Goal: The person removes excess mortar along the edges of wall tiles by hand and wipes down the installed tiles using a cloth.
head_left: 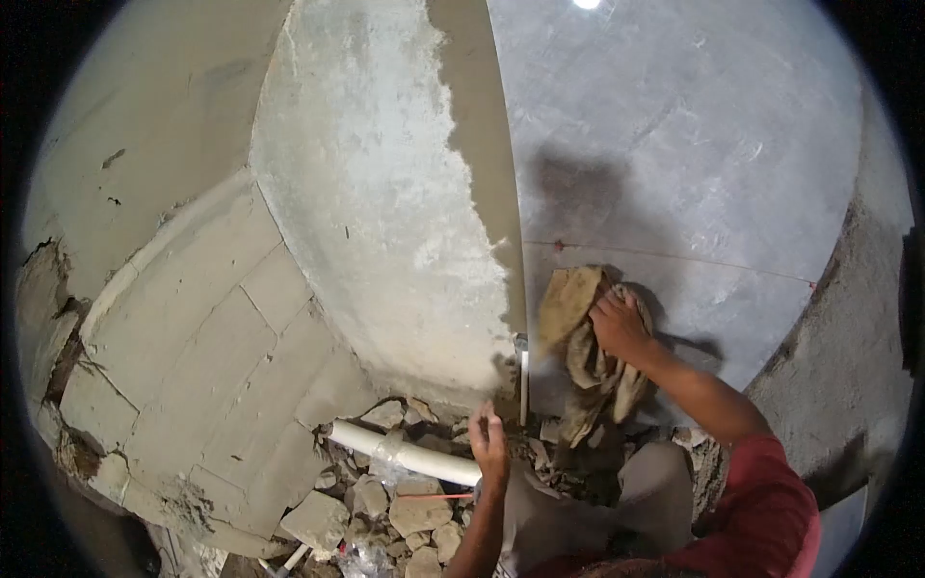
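Note:
My right hand [621, 326] is closed on a dirty yellow-brown rag [568, 308], against the smooth grey wall [694, 173]. The rag's folds hang below my fingers towards the rubble. Lower down, my left hand [489, 438] is raised with its fingers apart and nothing visible in them. It is above the end of a thick white pipe [405, 451], close to the wall corner. Between the hands, a thin white pipe [524, 385] stands upright at the corner.
Broken stones [318, 520] and bits of clear plastic [364, 559] cover the ground below. A red string [674, 258] runs across the grey wall. The wall ahead [385, 193] is partly coated with darker plaster [487, 144]. Grey blockwork [212, 356] stands on the left.

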Demonstrator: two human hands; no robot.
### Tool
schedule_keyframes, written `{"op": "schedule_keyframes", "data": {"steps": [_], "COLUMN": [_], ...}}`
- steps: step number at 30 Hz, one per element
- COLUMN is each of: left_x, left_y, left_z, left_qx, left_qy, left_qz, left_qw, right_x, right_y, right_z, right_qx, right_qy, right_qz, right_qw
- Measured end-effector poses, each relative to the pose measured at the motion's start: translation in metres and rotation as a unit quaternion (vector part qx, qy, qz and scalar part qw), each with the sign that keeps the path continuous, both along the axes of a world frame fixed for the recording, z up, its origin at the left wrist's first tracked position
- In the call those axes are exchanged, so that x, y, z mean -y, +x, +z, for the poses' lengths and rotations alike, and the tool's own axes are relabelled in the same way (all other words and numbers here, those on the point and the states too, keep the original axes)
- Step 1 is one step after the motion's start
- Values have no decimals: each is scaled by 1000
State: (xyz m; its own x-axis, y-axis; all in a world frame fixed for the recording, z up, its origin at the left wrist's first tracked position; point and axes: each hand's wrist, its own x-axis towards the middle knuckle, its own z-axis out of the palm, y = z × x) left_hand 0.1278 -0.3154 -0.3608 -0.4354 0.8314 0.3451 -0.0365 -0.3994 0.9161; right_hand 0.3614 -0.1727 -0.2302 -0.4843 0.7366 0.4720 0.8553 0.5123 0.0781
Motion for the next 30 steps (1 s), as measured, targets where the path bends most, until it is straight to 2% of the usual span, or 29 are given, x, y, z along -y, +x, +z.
{"op": "schedule_keyframes", "data": {"steps": [2, 3, 5, 7, 8, 10, 11, 13, 15, 17, 19, 21, 22, 23, 25, 27, 28, 30], "left_x": [-6, -15, -48, -79, -97, -128, -134, -144, -149, -144, -144, -150, -153, -157, -164, -166, -168, -171], "left_y": [-3, 2, 14, 31, 39, 51, 57, 67, 71, 70, 68, 66, 67, 70, 75, 83, 83, 75], "left_z": [48, 81, 127, 170, 180, 182, 182, 180, 177, 175, 178, 173, 169, 166, 163, 160, 159, 160], "left_qx": [-40, -62, -103, -137, -208, -348, -368, -406, -453, -516, -541, -560, -541, -520, -493, -481, -476, -463], "left_qy": [24, 48, 134, 156, 160, 159, 172, 193, 198, 181, 169, 163, 165, 169, 181, 194, 191, 185], "left_qz": [-1, 8, -6, -59, -37, 5, 4, 4, 67, 126, 124, 119, 109, 101, 108, 129, 118, 99], "left_qw": [999, 997, 986, 976, 964, 924, 914, 893, 866, 828, 814, 804, 817, 831, 844, 845, 850, 861], "right_x": [-2, -12, -24, -28, -32, -32, -32, 0, 11, 25, 41, 3, 0, -2, 18, 17, 6, -13], "right_y": [-9, -16, -55, -70, -68, -38, -21, 23, 75, 113, 137, 166, 164, 162, 108, 73, 60, 38], "right_z": [14, 20, 56, 45, 41, 32, 27, 45, 23, 5, 16, -28, -32, -36, 16, 25, 22, 9], "right_qx": [-52, -26, 151, 98, 71, 14, -15, 78, 32, 22, 22, -160, -176, -189, -63, -73, -4, 58], "right_qy": [110, 61, -153, -7, 70, 125, 154, 23, 50, 81, 21, 18, 58, 98, 262, 60, -19, -118], "right_qz": [60, 74, -9, 46, 71, 133, 164, 43, -31, -158, -250, -167, -131, -94, -16, -92, -109, -66], "right_qw": [991, 995, 976, 994, 992, 983, 974, 996, 998, 984, 968, 973, 974, 973, 963, 991, 994, 989]}}
